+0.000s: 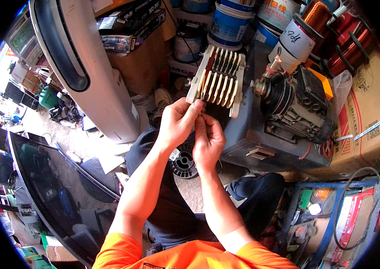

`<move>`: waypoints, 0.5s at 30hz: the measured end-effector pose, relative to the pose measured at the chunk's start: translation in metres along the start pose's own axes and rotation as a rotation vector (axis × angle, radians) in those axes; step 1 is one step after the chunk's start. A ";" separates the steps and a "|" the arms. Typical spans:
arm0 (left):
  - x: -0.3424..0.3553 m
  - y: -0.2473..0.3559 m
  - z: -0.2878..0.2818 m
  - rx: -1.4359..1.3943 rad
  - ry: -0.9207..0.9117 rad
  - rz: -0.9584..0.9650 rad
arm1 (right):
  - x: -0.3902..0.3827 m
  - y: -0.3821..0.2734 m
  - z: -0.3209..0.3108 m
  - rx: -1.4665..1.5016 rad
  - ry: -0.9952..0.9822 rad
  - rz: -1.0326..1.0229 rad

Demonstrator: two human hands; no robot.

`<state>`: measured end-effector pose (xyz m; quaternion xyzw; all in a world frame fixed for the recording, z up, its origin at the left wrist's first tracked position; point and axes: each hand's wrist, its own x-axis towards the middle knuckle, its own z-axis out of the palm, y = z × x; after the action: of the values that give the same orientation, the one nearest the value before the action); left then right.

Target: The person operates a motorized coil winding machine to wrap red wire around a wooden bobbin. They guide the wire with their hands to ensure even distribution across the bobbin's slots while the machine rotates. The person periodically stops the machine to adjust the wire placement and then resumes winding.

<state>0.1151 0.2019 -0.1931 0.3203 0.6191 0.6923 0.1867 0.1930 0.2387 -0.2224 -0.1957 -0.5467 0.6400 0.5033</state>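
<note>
A cream slatted frame, a row of parallel fins between two side bars, sits in front of the electric motor and its shaft on the dark grey metal cabinet. My left hand is closed at the lower left end of the frame, its thumb pressed on it. Just below and to the right, my right hand is pinched close to the left one, fingers curled; what is between them is too small to make out. A black slotted spool lies on the floor beneath my hands.
A tall white appliance stands at left above a large dark curved screen. Paint buckets, copper wire spools and cardboard boxes crowd the back and right. A blue-framed rack of parts is at lower right.
</note>
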 end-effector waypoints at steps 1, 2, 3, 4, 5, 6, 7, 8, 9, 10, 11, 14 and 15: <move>0.000 -0.002 -0.001 -0.001 0.014 0.016 | 0.000 -0.002 0.001 -0.054 -0.006 -0.015; 0.001 -0.004 -0.002 -0.002 0.027 0.031 | 0.000 -0.005 0.001 -0.107 -0.011 -0.030; 0.001 -0.006 -0.003 0.023 0.035 0.036 | 0.001 -0.008 0.002 -0.160 -0.017 -0.045; 0.001 -0.009 -0.004 0.047 0.042 0.040 | 0.001 -0.013 0.002 -0.155 -0.024 -0.013; 0.002 -0.010 -0.005 0.071 0.049 0.045 | 0.002 -0.017 0.003 -0.149 -0.032 0.019; 0.002 -0.010 -0.005 0.057 0.058 0.057 | 0.003 -0.020 0.002 -0.142 -0.039 0.051; 0.002 -0.010 -0.003 0.042 0.065 0.069 | 0.004 -0.017 -0.001 -0.163 -0.027 0.022; 0.003 -0.011 -0.003 0.026 0.071 0.081 | 0.006 -0.012 -0.006 -0.184 -0.014 -0.006; 0.003 -0.011 -0.003 0.051 0.081 0.085 | 0.009 -0.010 -0.010 -0.205 -0.002 -0.035; 0.004 -0.013 -0.004 0.078 0.093 0.089 | 0.011 -0.012 -0.011 -0.194 0.012 -0.008; 0.004 -0.014 -0.005 0.105 0.105 0.093 | 0.014 -0.009 -0.014 -0.199 0.022 -0.028; 0.008 -0.017 -0.010 0.204 0.176 0.189 | 0.020 -0.001 -0.017 -0.228 0.052 -0.052; 0.009 -0.014 -0.012 0.252 0.210 0.233 | 0.021 0.000 -0.017 -0.240 0.061 -0.054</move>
<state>0.0986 0.2017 -0.2051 0.3366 0.6756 0.6559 -0.0015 0.1979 0.2657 -0.2217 -0.2594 -0.6088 0.5499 0.5096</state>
